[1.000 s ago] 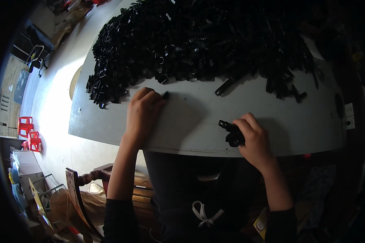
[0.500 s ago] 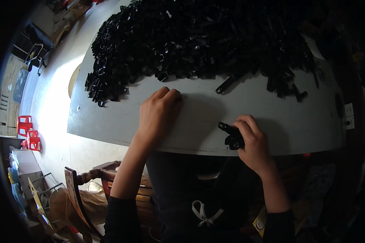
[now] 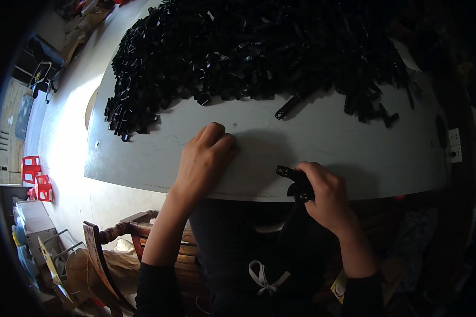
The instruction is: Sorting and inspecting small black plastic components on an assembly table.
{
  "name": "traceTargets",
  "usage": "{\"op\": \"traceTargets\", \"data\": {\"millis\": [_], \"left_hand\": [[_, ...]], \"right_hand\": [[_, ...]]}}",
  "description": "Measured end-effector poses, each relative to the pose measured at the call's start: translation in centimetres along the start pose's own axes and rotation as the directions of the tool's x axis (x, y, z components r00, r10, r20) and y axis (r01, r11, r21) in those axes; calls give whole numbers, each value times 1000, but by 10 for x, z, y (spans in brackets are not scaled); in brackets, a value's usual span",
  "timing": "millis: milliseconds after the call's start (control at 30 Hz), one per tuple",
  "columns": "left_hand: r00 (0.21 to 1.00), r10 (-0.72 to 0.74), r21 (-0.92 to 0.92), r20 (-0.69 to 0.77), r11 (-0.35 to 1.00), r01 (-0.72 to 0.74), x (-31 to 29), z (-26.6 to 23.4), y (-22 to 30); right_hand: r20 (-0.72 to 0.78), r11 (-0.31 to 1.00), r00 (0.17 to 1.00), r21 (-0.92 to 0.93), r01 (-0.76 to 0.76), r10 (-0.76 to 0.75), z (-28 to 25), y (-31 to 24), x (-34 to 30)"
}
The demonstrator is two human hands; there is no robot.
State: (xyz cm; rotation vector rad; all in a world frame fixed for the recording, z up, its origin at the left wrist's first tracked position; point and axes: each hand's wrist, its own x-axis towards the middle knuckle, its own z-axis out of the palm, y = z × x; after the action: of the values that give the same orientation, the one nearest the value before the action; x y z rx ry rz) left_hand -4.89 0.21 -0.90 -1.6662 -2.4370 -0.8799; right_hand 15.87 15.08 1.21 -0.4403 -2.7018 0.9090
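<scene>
My right hand [image 3: 327, 194] grips a black plastic part [image 3: 300, 186] just above the table's near edge. One narrow arm of the part, with holes at its tip, points left, and a rounded piece hangs below it. Over the middle of the grey table [image 3: 238, 182], my left hand [image 3: 206, 158] is closed with its knuckles up and fingers curled under. Whatever those fingers hold, if anything, is hidden. Beyond both hands lies a large heap of small black plastic pieces [image 3: 217, 63]. A longer black piece [image 3: 288, 106] sticks out from the heap's near edge.
A wooden chair [image 3: 98, 245] stands at the lower left, beside brown paper. Red stools [image 3: 31, 168] are on the floor farther left. On the right, a white wall socket [image 3: 455, 145] is near the table's edge.
My left hand has come slightly nearer to me, still closed. My right hand has shifted a little left and nearer, turning the black plastic part slightly.
</scene>
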Motion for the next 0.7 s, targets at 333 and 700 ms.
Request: {"op": "traceTargets", "data": {"millis": [333,700], "left_hand": [[999,-53,-650,8,758,45,-27,-16,32],[998,13,-633,-67,772,-52,-34,-30,54]], "right_hand": [[-47,988,990,69,136,-133,-12,-19,-8],[-9,974,975,54,221,-221,-19,-32,-12]]}}
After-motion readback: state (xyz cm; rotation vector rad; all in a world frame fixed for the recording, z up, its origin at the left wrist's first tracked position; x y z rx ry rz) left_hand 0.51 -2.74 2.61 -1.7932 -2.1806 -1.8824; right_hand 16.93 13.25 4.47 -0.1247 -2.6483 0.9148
